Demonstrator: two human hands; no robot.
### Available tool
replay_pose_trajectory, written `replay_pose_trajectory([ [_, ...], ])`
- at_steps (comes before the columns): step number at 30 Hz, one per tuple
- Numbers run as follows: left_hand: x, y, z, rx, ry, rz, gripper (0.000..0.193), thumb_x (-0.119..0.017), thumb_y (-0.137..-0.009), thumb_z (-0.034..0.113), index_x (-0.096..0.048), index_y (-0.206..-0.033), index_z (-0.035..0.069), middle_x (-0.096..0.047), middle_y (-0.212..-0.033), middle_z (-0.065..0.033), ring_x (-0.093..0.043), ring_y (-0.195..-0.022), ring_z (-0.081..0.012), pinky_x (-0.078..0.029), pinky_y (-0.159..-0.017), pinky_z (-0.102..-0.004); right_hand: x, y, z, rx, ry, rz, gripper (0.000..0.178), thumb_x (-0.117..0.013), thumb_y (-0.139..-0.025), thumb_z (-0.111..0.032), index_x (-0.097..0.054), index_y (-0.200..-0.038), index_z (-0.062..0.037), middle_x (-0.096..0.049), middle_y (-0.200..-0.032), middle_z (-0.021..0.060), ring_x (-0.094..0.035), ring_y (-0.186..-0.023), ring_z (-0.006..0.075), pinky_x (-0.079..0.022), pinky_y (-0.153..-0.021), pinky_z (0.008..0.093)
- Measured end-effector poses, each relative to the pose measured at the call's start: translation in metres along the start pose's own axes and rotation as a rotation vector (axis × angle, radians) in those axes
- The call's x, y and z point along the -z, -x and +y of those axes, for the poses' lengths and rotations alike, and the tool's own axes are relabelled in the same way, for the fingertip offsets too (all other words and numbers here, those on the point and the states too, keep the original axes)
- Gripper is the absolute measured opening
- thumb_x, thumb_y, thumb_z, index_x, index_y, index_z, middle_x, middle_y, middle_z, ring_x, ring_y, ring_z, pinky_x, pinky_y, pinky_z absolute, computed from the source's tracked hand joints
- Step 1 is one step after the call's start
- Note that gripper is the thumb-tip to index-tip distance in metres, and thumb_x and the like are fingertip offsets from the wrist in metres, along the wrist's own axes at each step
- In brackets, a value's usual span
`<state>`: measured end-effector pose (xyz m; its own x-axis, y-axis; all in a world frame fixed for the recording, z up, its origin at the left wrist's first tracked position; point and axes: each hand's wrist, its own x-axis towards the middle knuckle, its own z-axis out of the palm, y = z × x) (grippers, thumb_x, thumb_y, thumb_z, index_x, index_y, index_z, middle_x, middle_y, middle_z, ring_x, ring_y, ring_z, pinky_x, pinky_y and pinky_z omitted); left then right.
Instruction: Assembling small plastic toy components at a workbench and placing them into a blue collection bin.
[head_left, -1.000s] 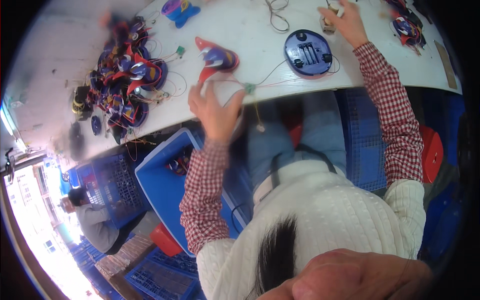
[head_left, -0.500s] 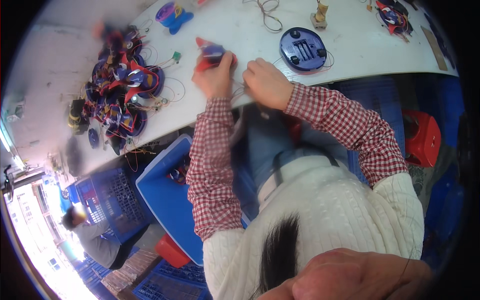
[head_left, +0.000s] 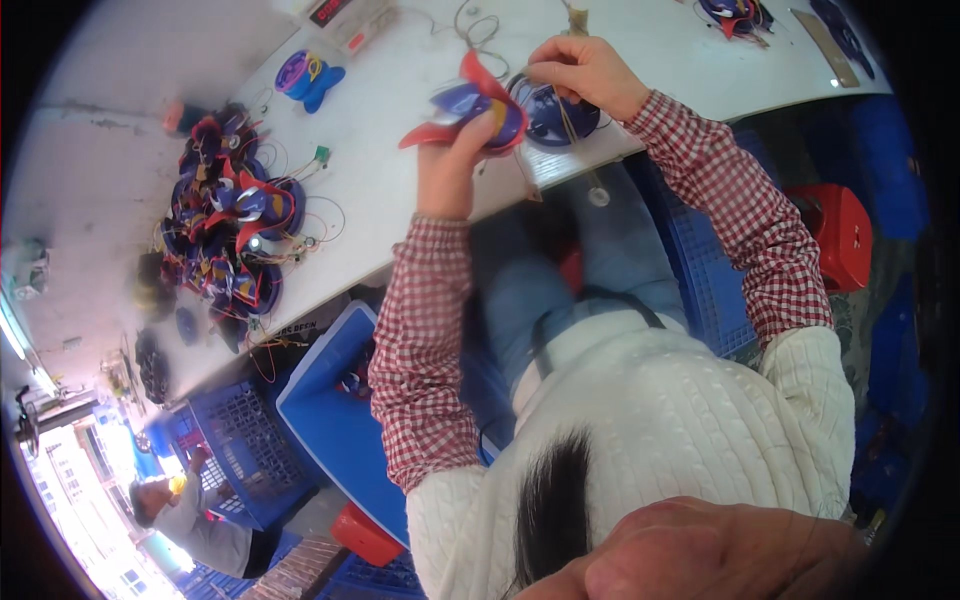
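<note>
My left hand [head_left: 446, 182] grips a red and purple plastic toy shell [head_left: 508, 122] with pointed red fins, raised above the front of the white table. The thumb lies across its side. To the right, my right hand [head_left: 602, 80] is closed in a pinch on thin wires [head_left: 566, 122], which hang down past the table edge. A small pale disc [head_left: 598, 197] dangles at the lower end. Below that hand sits a round purple base [head_left: 545, 122], partly covered by the hand and wires.
Several wired red and purple toy assemblies [head_left: 225, 215] are heaped on the left of the white table [head_left: 350, 230]. A blue and purple spool-like piece [head_left: 308, 80] stands farther back. By my left arm is a blue bin [head_left: 335, 430]. Another person [head_left: 200, 525] is at far left.
My left hand has lifted the toy shell and turned it, fins spread. My right hand has moved up and right, over the purple base, with wires now hanging from it.
</note>
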<state>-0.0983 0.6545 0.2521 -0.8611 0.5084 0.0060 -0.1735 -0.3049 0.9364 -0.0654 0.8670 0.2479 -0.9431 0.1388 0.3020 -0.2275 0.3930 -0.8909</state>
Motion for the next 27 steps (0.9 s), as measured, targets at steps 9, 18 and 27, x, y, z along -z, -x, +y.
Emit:
replay_pose_trajectory([
  [9,-0.029,-0.037,-0.029,0.003,-0.448,-0.068,0.043,-0.074,-0.072,0.019,-0.061,-0.103,-0.008,-0.066,-0.091,-0.0158,-0.064,-0.082,-0.0204,-0.053,-0.072,-0.0262,0.006,-0.01,0.06,0.231,0.678,0.303,0.013,-0.063,-0.084,-0.018,-0.062,-0.087,-0.0056,-0.062,-0.09,0.0077,-0.056,-0.071,0.0186,-0.047,-0.065,0.0268],
  [18,-0.011,-0.044,0.0,0.037,-0.294,-0.211,0.043,-0.078,-0.068,0.02,-0.064,-0.099,-0.006,-0.067,-0.09,-0.016,-0.065,-0.087,-0.0229,-0.054,-0.074,-0.0267,-0.003,-0.004,0.04,-0.023,0.27,0.189,0.018,-0.062,-0.084,-0.021,-0.061,-0.095,-0.0064,-0.063,-0.09,0.0054,-0.057,-0.072,0.0178,-0.047,-0.066,0.0269],
  [27,0.039,0.109,0.025,-0.237,0.272,0.062,0.047,-0.076,-0.066,0.004,-0.058,-0.108,-0.005,-0.066,-0.097,-0.0148,-0.066,-0.085,-0.0226,-0.053,-0.08,-0.0303,-0.087,0.039,-0.096,-0.035,-0.223,-0.1,0.023,-0.057,-0.091,-0.012,-0.056,-0.112,-0.0025,-0.061,-0.097,0.003,-0.055,-0.079,0.0105,-0.045,-0.074,0.0191],
])
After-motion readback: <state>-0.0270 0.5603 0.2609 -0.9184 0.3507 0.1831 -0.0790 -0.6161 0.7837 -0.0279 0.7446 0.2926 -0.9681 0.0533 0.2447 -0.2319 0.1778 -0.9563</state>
